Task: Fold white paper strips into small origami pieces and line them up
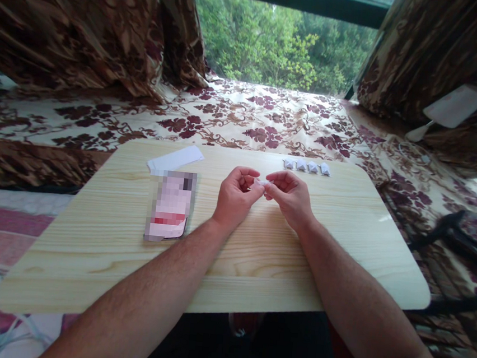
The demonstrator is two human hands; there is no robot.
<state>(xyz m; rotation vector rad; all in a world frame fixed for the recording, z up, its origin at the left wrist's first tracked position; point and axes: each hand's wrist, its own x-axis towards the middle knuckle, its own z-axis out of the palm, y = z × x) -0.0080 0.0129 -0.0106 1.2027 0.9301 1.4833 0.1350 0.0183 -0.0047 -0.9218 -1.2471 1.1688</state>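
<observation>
My left hand [236, 195] and my right hand [288, 196] meet above the middle of a light wooden table [100, 250]. Both are closed in a pinch on a small white piece of paper [260, 183] held between their fingertips. Most of the paper is hidden by the fingers. Several small folded white paper pieces [307, 166] lie in a row at the table's far edge, just beyond my right hand. A stack of white paper strips [176, 159] lies at the far left, and a phone [171, 206] lies left of my left hand.
The table stands before a bed or bench covered in floral cloth [244, 117]. Brown patterned curtains [68, 22] hang on both sides of a window with trees outside. A dark chair base [460, 245] stands at the right.
</observation>
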